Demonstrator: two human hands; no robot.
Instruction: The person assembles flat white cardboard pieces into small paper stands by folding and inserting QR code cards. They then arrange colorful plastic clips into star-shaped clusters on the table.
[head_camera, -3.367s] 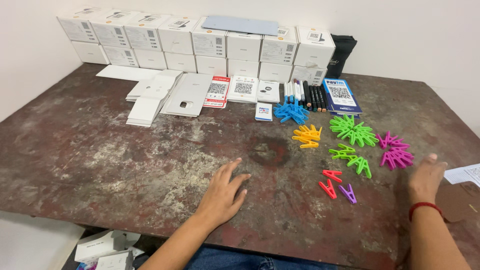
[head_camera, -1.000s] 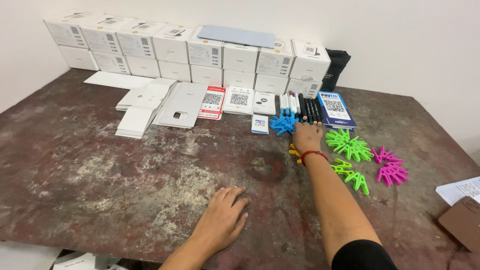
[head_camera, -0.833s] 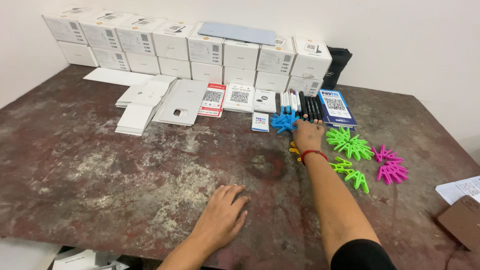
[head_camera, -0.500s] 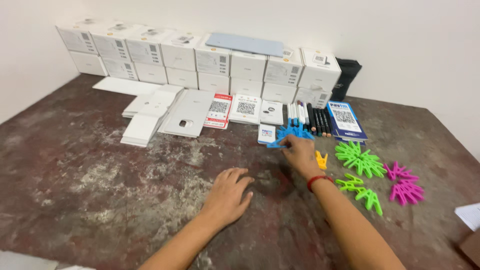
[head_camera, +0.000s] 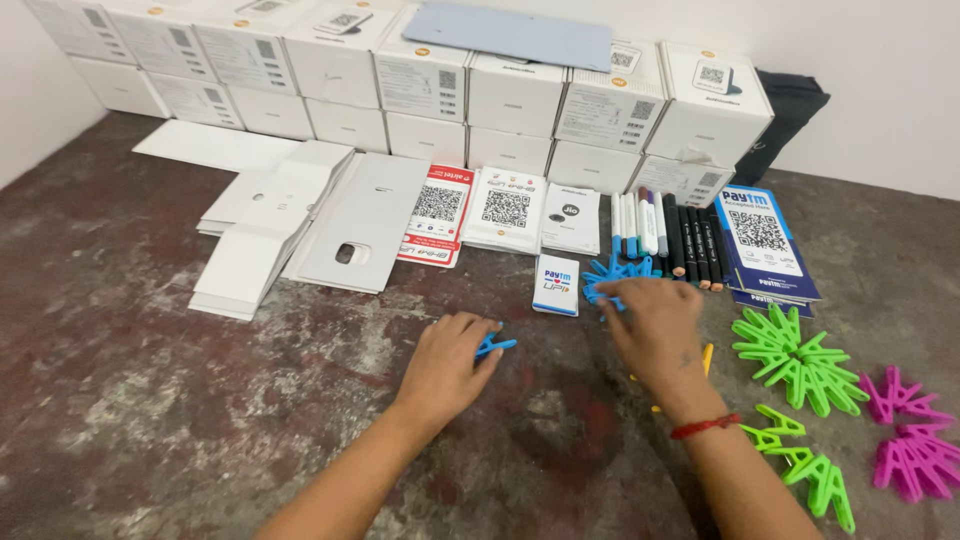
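Now both hands worked the blue clips

Nearest the camera, the left hand (head_camera: 445, 365) lay palm down on the stained worktop (head_camera: 150, 420), its fingertips closed over a single blue clip (head_camera: 494, 346) that poked out past them. Half a second earlier that hand had rested flat and empty on bare metal, so the clip had only just come under its grip. Just beyond, the right hand (head_camera: 655, 325), a red thread at its wrist, had drawn back from its long reach and curled over the near edge of the blue clip cluster (head_camera: 615, 275); its fingers pinched at one clip there, though whether the grip had fully closed could not be told. Yellow clips (head_camera: 706, 357) showed from under that hand.

Judging by this, single blue clips were being pulled off the cluster and passed leftward, with most of the cluster not yet taken apart.

To the right sat the green clips (head_camera: 800, 360) and pink clips (head_camera: 910, 440), untouched throughout. Farther back lay the markers (head_camera: 665, 235), printed cards (head_camera: 505, 210) and flat white packets (head_camera: 290, 225), then the row of white boxes (head_camera: 440, 85) along the wall. The view had also moved closer and lower than before.
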